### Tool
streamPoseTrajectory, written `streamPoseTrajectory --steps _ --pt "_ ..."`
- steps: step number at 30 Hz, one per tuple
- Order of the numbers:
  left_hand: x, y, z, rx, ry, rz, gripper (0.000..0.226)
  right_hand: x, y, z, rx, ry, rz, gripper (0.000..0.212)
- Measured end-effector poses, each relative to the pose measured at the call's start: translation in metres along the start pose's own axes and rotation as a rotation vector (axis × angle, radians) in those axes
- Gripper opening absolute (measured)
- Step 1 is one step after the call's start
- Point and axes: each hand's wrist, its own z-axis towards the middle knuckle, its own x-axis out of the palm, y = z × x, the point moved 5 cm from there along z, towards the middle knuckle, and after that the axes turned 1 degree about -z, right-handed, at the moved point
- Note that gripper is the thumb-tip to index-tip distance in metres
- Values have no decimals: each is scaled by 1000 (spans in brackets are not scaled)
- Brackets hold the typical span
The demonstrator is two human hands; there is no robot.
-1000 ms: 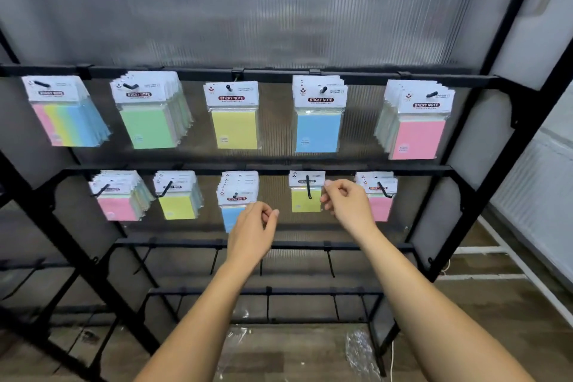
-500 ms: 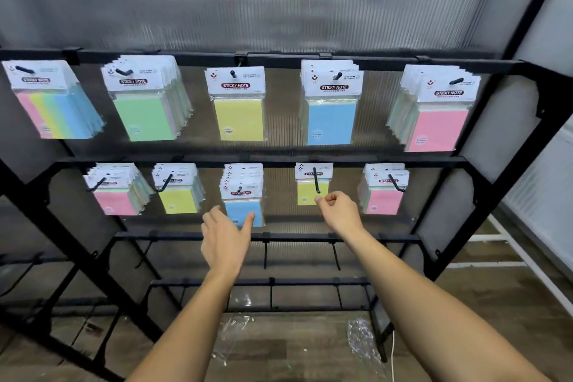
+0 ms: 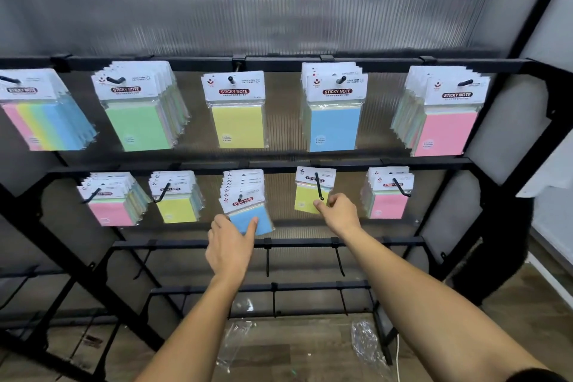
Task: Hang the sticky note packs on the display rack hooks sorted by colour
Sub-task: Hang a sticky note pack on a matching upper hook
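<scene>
On the rack (image 3: pixel 341 161), two rows of hooks carry packs; lower bars bare. Top row by colour, 9 to 3 o'clock: mixed, green, yellow, blue, pink. Second row: pink, yellow, blue, yellow, pink. Left hand (image 3: pixel 229 250), fingers straight, touches the lower edge of the blue pack (image 3: pixel 252 222). Right hand (image 3: pixel 339 212) pinches the yellow pack (image 3: pixel 305 198) at its 4 o'clock corner. Judged step: seating these two packs. Next: push them back along the hooks.

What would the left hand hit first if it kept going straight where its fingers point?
Likely the small blue pack on the middle lower-row hook: the left hand points up at it, its thumb tip already at the pack's lower edge. Whether they touch is unclear.
</scene>
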Motion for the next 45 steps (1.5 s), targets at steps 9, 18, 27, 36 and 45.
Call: streamPoseTrajectory --steps 9,18,27,36,45 --pt "6 7 -5 9 60 -41 46 2 -4 -7 -19 -83 128 25" --pt "-2 14 -22 98 68 -246 41 -12 -4 -43 -117 -130 98 43" --pt "-20 7 -45 129 40 -298 41 -30 -8 -94 -193 -105 83 44" --pt "-34 4 -66 212 126 -370 40 -37 14 -125 -349 -72 162 43" --pt "-91 -4 -36 319 83 -451 37 -30 90 -143 -454 -110 253 43"
